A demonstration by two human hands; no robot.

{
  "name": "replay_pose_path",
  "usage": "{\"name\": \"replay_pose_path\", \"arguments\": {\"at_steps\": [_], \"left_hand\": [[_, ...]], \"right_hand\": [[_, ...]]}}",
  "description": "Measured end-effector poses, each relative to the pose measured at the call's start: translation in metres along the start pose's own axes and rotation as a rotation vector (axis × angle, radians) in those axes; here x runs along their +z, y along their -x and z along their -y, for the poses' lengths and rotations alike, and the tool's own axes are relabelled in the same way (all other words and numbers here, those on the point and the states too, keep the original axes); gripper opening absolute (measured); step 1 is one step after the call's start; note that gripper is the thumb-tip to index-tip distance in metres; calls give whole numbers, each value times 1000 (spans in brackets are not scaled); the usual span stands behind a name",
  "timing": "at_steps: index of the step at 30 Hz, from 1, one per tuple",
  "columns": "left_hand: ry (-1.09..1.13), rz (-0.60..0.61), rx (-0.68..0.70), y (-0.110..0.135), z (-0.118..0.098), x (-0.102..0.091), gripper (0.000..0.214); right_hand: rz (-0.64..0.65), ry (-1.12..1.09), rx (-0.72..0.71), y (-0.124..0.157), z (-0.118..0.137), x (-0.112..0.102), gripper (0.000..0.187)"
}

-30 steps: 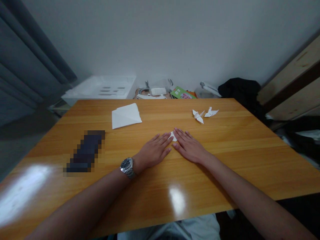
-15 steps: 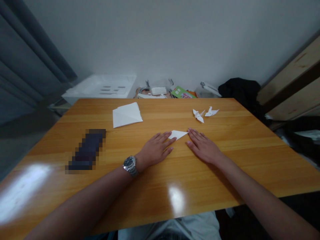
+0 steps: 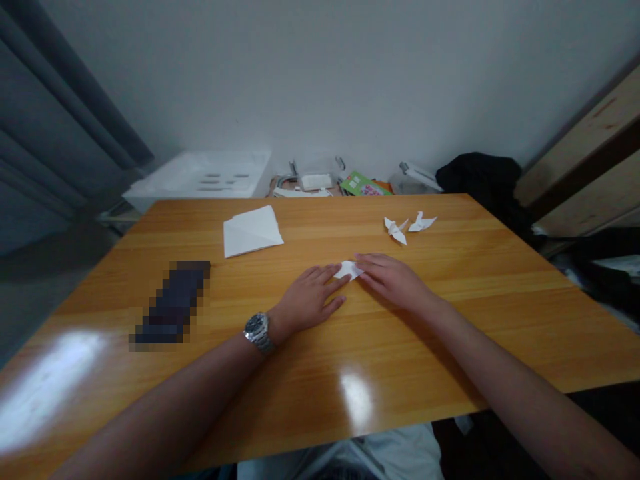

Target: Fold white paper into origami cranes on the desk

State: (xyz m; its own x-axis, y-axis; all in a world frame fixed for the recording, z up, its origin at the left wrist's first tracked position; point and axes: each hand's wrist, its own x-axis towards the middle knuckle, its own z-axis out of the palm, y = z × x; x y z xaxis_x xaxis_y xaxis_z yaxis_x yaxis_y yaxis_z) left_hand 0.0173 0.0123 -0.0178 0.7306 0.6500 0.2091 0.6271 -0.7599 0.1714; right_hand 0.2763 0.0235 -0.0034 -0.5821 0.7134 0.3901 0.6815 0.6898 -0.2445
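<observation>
A small folded white paper [image 3: 349, 270] lies flat on the wooden table [image 3: 450, 320] in front of me. My left hand [image 3: 310, 300], a metal watch on its wrist, rests flat with fingers stretched, the fingertips pressing the paper's left end. My right hand [image 3: 393, 279] lies over the paper's right part, fingers extended flat against it. Most of the paper is hidden under both hands.
Two small folded paper cranes [image 3: 407, 228] sit at the far right of the table. A stack of white paper sheets [image 3: 251, 231] lies far left of centre. A dark blurred object [image 3: 173, 304] lies to the left. Boxes and clutter stand behind the table's far edge.
My right hand first slid right, uncovering the paper's pointed right end, then came back left over it. My left hand stayed on the paper's left end.
</observation>
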Motion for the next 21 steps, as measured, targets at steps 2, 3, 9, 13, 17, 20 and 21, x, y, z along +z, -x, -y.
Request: {"name": "replay_pose_path", "arguments": {"at_steps": [2, 3, 9, 13, 17, 20, 21], "left_hand": [[-2, -13, -1, 0, 1, -1, 52], [-2, -22, -5, -1, 2, -2, 50], [41, -77, 14, -4, 15, -2, 34], [95, -95, 30, -6, 19, -2, 27], [155, -104, 5, -6, 18, -5, 26], [182, -98, -27, -5, 17, -8, 25], [188, -103, -35, -5, 16, -9, 25]], "right_hand": [[57, -6, -49, -5, -4, 9, 28], [80, -19, -55, -6, -6, 13, 27], [69, -115, -32, -2, -10, 20, 25], [60, -179, -43, -1, -10, 20, 23], [18, -209, -24, 0, -8, 19, 24], [-6, -238, 8, -1, -3, 16, 25], [-15, -244, 21, -1, -1, 15, 26]]}}
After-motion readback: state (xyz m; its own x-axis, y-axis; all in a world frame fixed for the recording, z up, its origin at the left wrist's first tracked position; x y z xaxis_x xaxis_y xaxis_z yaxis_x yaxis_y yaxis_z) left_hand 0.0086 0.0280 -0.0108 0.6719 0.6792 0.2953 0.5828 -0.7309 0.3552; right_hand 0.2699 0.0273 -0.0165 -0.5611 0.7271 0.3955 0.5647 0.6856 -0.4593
